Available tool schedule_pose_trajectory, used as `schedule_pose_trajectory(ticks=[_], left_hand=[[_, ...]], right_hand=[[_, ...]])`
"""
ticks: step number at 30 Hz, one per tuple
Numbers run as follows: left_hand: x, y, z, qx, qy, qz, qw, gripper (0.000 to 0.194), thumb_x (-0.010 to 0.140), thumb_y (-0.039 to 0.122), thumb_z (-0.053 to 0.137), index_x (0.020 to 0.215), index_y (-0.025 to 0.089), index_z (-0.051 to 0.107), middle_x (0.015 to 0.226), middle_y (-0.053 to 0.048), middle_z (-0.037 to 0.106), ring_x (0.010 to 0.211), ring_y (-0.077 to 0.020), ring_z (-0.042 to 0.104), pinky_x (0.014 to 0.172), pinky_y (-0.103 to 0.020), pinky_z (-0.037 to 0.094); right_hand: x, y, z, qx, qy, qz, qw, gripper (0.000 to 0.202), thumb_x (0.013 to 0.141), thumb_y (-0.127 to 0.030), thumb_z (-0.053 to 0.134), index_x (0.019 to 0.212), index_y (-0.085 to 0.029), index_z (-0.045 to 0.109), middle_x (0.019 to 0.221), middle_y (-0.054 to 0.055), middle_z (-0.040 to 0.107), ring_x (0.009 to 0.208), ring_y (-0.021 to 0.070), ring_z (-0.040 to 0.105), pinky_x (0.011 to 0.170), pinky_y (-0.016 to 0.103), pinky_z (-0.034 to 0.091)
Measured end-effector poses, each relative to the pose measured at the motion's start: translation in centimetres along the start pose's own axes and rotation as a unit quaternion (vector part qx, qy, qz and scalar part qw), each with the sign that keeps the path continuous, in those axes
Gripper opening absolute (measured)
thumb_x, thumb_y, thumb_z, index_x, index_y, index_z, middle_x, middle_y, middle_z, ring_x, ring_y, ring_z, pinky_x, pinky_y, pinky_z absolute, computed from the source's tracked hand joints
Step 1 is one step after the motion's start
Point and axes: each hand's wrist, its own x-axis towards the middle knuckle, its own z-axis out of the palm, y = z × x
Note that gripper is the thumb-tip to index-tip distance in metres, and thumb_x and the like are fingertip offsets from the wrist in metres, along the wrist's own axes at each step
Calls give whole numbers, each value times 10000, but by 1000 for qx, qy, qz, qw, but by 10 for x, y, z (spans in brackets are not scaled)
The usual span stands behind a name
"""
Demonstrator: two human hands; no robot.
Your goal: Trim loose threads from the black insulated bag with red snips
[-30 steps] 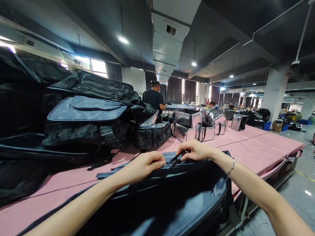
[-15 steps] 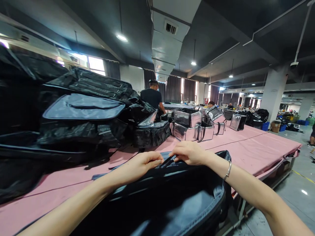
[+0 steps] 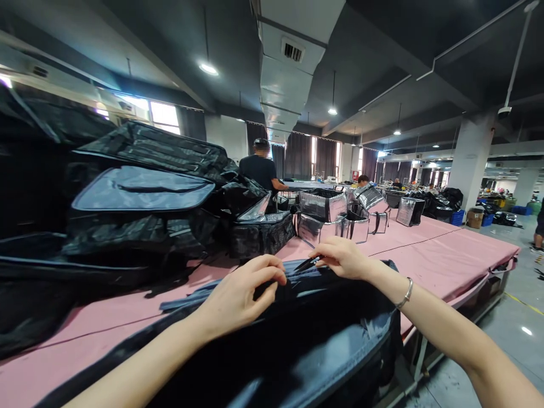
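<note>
A large black bag [image 3: 340, 351] with a grey-blue lining lies open before me at the near edge of the pink-covered table [image 3: 442, 249]. Above its far rim, my left hand [image 3: 250, 286] is curled with thumb and fingers apart, and nothing shows between them. To its right, my right hand [image 3: 342, 258] pinches a small dark pointed tool [image 3: 306, 263], which looks like snips, over the bag's rim. A bracelet circles my right wrist.
Black bags [image 3: 144, 187] are piled high on the left. Silver-lined boxes [image 3: 323, 207] stand on the table beyond my hands. A person [image 3: 258, 167] in dark clothing is behind the pile. A pillar [image 3: 471, 158] rises at the right.
My left hand has come off the bag's rim and its fingers have parted. My right hand has moved slightly right and up, and the dark tool now shows clearly in it.
</note>
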Motion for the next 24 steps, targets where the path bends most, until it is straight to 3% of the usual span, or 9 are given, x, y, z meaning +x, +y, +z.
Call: schedule_pose_trajectory(ticks=[4,8,14,24], left_hand=[[-3,-5,9,135,64,100,984,183,864,384,565,877,205,603,1045,-60,635,891,-193,609,754,-305,465],[-3,-2,19,247,131,162,946,127,911,270,522,927,172,601,1008,-66,668,846,-205,606,750,-341,428],[1,5,26,198,174,86,961,183,925,264,500,804,214,627,918,-10,685,823,-185,610,760,-351,384],[4,2,22,56,101,-43,992,284,874,452,508,740,292,700,979,-27,693,917,-239,593,822,-415,389]], right_hand=[[-8,0,-12,-55,-9,-41,998,156,933,-238,528,1023,-152,622,884,75,642,789,187,567,677,282,429],[-10,-2,-13,-112,20,-84,990,171,957,-240,497,975,-139,634,876,74,657,770,181,563,651,282,405],[-11,0,-8,-148,29,-79,985,171,963,-248,497,975,-142,632,875,58,661,762,176,551,645,283,390],[-8,-4,-8,-146,-18,-67,987,144,949,-219,533,1042,-171,633,921,65,665,851,174,572,665,296,367]])
